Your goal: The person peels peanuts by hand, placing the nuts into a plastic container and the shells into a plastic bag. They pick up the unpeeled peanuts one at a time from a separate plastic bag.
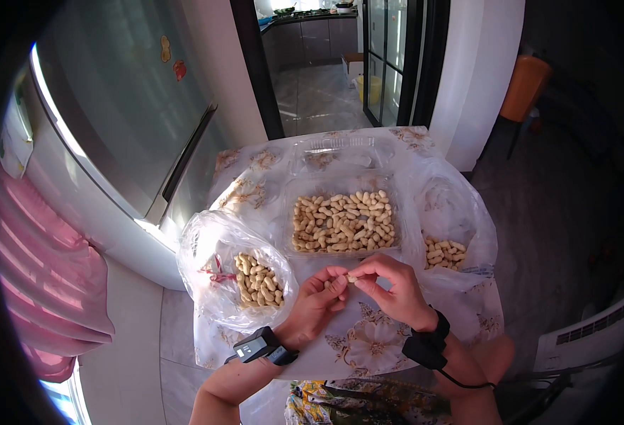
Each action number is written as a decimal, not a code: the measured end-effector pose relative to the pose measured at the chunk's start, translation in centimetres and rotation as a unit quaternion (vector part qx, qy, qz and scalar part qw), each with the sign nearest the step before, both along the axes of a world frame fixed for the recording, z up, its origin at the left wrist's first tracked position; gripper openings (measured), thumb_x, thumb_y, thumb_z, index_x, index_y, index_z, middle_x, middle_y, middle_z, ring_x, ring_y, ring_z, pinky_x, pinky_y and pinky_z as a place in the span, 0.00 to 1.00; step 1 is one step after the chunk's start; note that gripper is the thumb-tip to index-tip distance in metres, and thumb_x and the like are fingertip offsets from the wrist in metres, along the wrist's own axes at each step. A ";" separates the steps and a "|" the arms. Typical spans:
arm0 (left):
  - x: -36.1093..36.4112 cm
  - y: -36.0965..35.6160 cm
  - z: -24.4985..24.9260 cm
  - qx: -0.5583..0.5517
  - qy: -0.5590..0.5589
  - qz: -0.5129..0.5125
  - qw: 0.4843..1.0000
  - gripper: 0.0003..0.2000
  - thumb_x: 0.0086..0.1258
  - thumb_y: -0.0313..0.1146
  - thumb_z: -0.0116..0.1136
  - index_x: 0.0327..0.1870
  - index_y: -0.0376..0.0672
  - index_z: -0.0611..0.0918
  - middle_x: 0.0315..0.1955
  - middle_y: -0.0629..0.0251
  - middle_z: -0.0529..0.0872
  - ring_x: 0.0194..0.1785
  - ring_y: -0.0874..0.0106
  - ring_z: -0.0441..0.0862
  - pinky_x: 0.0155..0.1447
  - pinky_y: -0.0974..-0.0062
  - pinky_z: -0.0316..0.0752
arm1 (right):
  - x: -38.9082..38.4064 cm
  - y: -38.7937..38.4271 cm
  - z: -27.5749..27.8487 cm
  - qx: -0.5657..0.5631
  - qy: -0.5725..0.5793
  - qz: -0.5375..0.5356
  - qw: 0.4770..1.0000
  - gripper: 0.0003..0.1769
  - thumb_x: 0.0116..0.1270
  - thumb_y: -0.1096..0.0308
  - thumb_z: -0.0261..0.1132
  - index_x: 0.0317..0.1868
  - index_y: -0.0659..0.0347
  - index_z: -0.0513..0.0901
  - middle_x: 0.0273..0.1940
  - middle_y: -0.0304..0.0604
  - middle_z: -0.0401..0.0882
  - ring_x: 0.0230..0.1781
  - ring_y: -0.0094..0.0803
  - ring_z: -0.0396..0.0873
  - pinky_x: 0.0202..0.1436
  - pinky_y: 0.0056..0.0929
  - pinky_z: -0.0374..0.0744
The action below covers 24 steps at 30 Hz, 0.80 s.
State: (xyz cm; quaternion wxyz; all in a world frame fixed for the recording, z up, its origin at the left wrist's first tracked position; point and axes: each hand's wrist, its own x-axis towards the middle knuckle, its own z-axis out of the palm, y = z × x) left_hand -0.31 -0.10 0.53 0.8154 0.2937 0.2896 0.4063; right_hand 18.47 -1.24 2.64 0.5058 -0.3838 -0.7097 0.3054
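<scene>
Over the near part of the table, my left hand [319,301] and my right hand [393,289] meet, both closed in a pinch on one small peanut [352,279]. Its shell is partly hidden by the fingertips. Just beyond them, many unshelled peanuts [344,223] fill a clear plastic box [290,248] whose lid [340,150] is folded back. To the left of my hands, a clear plastic bag [202,244] lies open with peanuts [257,282] inside. Another clear bag [448,198] at the right holds a smaller heap of peanuts [443,253].
A flowered cloth [372,343] covers the table. The refrigerator [135,99] stands close on the left, with a pink curtain [43,262] nearer. Behind the table is a doorway to a kitchen [319,85]. An orange chair [526,88] stands at the far right.
</scene>
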 end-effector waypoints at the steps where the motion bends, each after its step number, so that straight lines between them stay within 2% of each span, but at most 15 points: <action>1: 0.0 0.0 -0.1 0.000 0.000 0.000 1.000 0.08 0.74 0.31 0.61 0.50 0.46 0.79 0.31 0.80 0.78 0.33 0.87 0.72 0.34 0.89 0.65 | 0.0 0.0 0.1 -0.002 0.004 0.001 1.000 0.10 0.63 0.78 0.70 0.45 0.64 0.84 0.39 0.41 0.83 0.36 0.27 0.82 0.41 0.24 0.79; 9: -0.1 0.0 0.0 0.037 -0.012 0.012 0.999 0.08 0.72 0.26 0.62 0.48 0.46 0.79 0.32 0.80 0.79 0.30 0.89 0.68 0.32 0.90 0.62 | 0.0 0.0 0.1 -0.007 0.006 0.001 1.000 0.12 0.62 0.80 0.70 0.46 0.64 0.84 0.39 0.41 0.83 0.36 0.25 0.81 0.40 0.23 0.78; 24: 0.0 0.1 0.0 0.031 -0.024 0.012 0.999 0.06 0.74 0.28 0.60 0.47 0.45 0.79 0.31 0.80 0.77 0.29 0.88 0.66 0.31 0.88 0.59 | 0.0 0.0 -0.1 -0.014 -0.002 -0.008 1.000 0.12 0.60 0.81 0.70 0.45 0.64 0.84 0.38 0.40 0.83 0.35 0.24 0.82 0.40 0.23 0.79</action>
